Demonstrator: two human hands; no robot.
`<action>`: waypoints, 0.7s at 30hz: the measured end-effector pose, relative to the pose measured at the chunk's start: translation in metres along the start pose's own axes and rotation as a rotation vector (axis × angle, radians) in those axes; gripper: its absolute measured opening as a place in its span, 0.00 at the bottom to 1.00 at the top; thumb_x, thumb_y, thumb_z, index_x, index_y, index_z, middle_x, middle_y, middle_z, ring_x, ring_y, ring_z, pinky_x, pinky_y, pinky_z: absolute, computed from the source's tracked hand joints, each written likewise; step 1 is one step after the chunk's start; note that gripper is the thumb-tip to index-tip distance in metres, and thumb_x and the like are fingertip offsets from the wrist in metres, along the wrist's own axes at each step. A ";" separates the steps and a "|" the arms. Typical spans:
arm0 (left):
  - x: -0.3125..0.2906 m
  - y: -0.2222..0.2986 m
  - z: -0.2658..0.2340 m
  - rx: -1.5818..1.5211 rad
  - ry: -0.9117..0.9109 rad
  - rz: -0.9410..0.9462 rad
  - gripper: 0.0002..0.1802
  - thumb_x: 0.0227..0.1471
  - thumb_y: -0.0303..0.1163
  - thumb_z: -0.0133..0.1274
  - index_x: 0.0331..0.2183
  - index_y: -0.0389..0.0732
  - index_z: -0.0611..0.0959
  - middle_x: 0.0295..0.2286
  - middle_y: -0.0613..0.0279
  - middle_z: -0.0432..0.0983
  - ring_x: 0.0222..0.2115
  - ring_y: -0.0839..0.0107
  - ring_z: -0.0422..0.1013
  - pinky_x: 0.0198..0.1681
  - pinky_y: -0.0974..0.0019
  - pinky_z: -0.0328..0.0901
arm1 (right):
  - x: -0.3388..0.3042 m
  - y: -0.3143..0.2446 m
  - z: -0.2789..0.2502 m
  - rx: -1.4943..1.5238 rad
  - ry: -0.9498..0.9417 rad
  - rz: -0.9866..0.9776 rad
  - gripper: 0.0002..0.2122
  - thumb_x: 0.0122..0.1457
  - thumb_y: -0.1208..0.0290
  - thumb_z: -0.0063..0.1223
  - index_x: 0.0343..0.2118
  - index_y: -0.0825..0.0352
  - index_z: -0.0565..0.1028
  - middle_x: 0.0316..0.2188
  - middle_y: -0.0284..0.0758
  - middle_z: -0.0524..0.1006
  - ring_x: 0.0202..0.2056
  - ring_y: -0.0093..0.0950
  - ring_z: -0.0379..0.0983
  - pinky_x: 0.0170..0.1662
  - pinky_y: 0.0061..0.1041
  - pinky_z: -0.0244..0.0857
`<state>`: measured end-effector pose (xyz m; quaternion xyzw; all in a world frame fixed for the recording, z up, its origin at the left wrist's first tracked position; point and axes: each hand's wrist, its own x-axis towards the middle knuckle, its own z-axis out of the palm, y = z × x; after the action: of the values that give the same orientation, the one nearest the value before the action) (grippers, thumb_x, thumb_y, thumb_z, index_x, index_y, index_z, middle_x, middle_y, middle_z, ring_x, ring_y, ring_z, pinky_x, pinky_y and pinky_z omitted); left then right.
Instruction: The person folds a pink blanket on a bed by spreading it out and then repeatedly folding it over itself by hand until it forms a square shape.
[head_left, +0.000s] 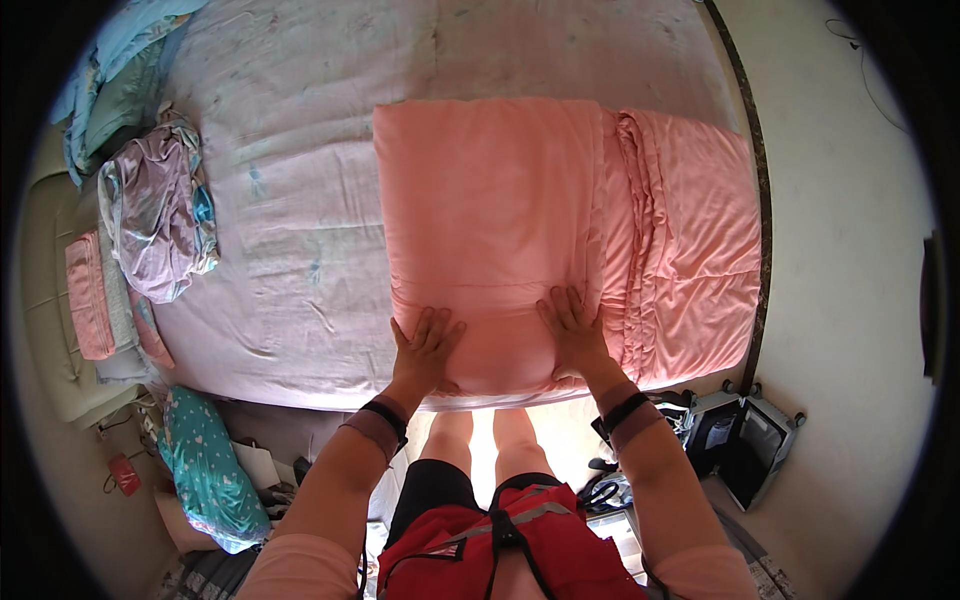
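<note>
A pink quilt [490, 200] lies partly folded on the bed, close to its near edge. Its left part is a smooth, thick folded block; to the right, bunched creases run front to back beside a flatter, wrinkled section. My left hand [425, 350] rests on the near left corner of the block, fingers spread. On the near right of the block lies my right hand [575, 335], palm down with its fingers apart. Both palms press on the fabric without gripping it. Dark bands circle both wrists.
A pale patterned sheet [290, 200] covers the bed. Crumpled lilac bedding [160, 205] and blue pillows [125, 90] lie by the beige headboard [50, 300]. On the floor side are a teal bundle [210, 460] at left and an open case [745, 445] at right.
</note>
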<state>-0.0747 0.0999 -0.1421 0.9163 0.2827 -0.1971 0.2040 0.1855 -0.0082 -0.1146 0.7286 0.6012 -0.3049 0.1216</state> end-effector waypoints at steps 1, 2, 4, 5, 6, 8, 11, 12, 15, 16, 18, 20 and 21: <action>0.003 0.000 -0.001 -0.003 -0.003 0.002 0.61 0.14 0.60 0.59 0.55 0.56 0.55 0.57 0.63 0.42 0.58 0.60 0.36 0.49 0.28 0.30 | 0.002 0.004 0.002 0.043 -0.040 -0.016 0.55 0.15 0.62 0.68 0.57 0.50 0.50 0.60 0.31 0.42 0.61 0.34 0.34 0.51 0.60 0.40; 0.005 0.000 -0.001 -0.006 -0.049 -0.009 0.60 0.16 0.60 0.58 0.55 0.57 0.54 0.57 0.63 0.41 0.58 0.61 0.35 0.50 0.28 0.29 | 0.005 0.005 0.007 0.044 -0.045 -0.015 0.55 0.15 0.62 0.68 0.57 0.50 0.50 0.60 0.31 0.42 0.61 0.34 0.34 0.51 0.60 0.40; 0.012 0.002 0.000 -0.011 -0.101 -0.016 0.59 0.18 0.61 0.58 0.55 0.57 0.53 0.57 0.64 0.39 0.58 0.61 0.34 0.50 0.29 0.28 | 0.008 0.009 0.022 0.051 0.108 -0.028 0.55 0.15 0.62 0.68 0.56 0.50 0.51 0.59 0.31 0.44 0.60 0.34 0.37 0.51 0.60 0.41; 0.014 0.002 0.004 -0.002 -0.130 -0.032 0.58 0.20 0.62 0.56 0.55 0.58 0.52 0.57 0.65 0.39 0.58 0.62 0.33 0.50 0.29 0.26 | 0.010 0.009 0.026 0.054 0.100 -0.028 0.55 0.15 0.62 0.68 0.56 0.50 0.51 0.59 0.31 0.44 0.60 0.34 0.37 0.51 0.60 0.41; 0.017 0.003 0.007 0.008 -0.158 -0.047 0.56 0.22 0.63 0.55 0.56 0.59 0.52 0.57 0.66 0.38 0.58 0.62 0.31 0.50 0.28 0.25 | 0.012 0.008 0.031 0.055 0.133 -0.012 0.54 0.14 0.62 0.68 0.56 0.50 0.53 0.59 0.30 0.46 0.60 0.34 0.38 0.51 0.60 0.40; 0.021 0.003 0.014 0.036 -0.194 -0.067 0.56 0.23 0.63 0.54 0.56 0.60 0.52 0.57 0.67 0.38 0.58 0.62 0.31 0.49 0.28 0.24 | 0.016 0.008 0.036 0.056 0.156 0.009 0.53 0.14 0.61 0.68 0.55 0.50 0.54 0.59 0.30 0.47 0.60 0.34 0.39 0.51 0.61 0.39; 0.026 0.001 0.027 0.080 -0.214 -0.092 0.55 0.23 0.64 0.53 0.55 0.61 0.53 0.57 0.69 0.39 0.58 0.63 0.32 0.49 0.27 0.24 | 0.020 0.009 0.039 0.071 0.166 0.001 0.51 0.16 0.61 0.67 0.54 0.51 0.56 0.58 0.30 0.50 0.59 0.34 0.42 0.51 0.61 0.39; 0.027 0.001 0.030 0.099 -0.199 -0.101 0.55 0.23 0.64 0.53 0.55 0.61 0.53 0.57 0.69 0.40 0.58 0.63 0.32 0.49 0.27 0.24 | 0.020 0.010 0.040 0.073 0.160 0.000 0.50 0.16 0.61 0.67 0.54 0.51 0.56 0.58 0.30 0.50 0.59 0.33 0.42 0.51 0.62 0.38; 0.030 0.002 0.024 0.070 -0.243 -0.106 0.54 0.23 0.64 0.53 0.54 0.61 0.55 0.57 0.68 0.42 0.58 0.62 0.34 0.49 0.27 0.25 | 0.022 0.010 0.038 0.072 0.138 0.008 0.50 0.17 0.62 0.67 0.54 0.51 0.56 0.57 0.30 0.50 0.59 0.33 0.42 0.51 0.62 0.38; 0.030 0.001 0.030 0.070 -0.243 -0.106 0.54 0.23 0.64 0.53 0.54 0.61 0.55 0.57 0.68 0.42 0.58 0.62 0.34 0.49 0.27 0.25 | 0.021 0.010 0.038 0.070 0.121 0.014 0.50 0.17 0.62 0.67 0.54 0.51 0.56 0.57 0.30 0.50 0.59 0.33 0.42 0.51 0.62 0.38; 0.029 -0.001 0.037 0.110 -0.153 -0.096 0.53 0.23 0.64 0.53 0.54 0.60 0.56 0.56 0.68 0.43 0.58 0.62 0.35 0.49 0.26 0.26 | 0.022 0.009 0.036 0.062 0.117 0.014 0.50 0.17 0.61 0.67 0.54 0.51 0.56 0.57 0.30 0.51 0.59 0.33 0.42 0.51 0.62 0.38; 0.029 0.000 0.036 0.109 -0.185 -0.095 0.53 0.23 0.65 0.52 0.54 0.60 0.56 0.56 0.67 0.43 0.58 0.61 0.35 0.49 0.26 0.27 | 0.023 0.010 0.036 0.056 0.109 0.020 0.50 0.17 0.61 0.67 0.54 0.50 0.56 0.57 0.30 0.51 0.59 0.33 0.42 0.51 0.62 0.38; 0.030 0.001 0.034 0.106 -0.220 -0.093 0.53 0.23 0.65 0.52 0.54 0.60 0.56 0.56 0.67 0.43 0.58 0.61 0.36 0.49 0.26 0.27 | 0.023 0.011 0.038 0.049 0.109 0.017 0.50 0.18 0.61 0.67 0.54 0.50 0.56 0.57 0.30 0.50 0.59 0.33 0.42 0.51 0.62 0.38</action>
<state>-0.0593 0.0962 -0.1844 0.8845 0.2900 -0.3204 0.1760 0.1867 -0.0130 -0.1595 0.7519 0.5931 -0.2783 0.0735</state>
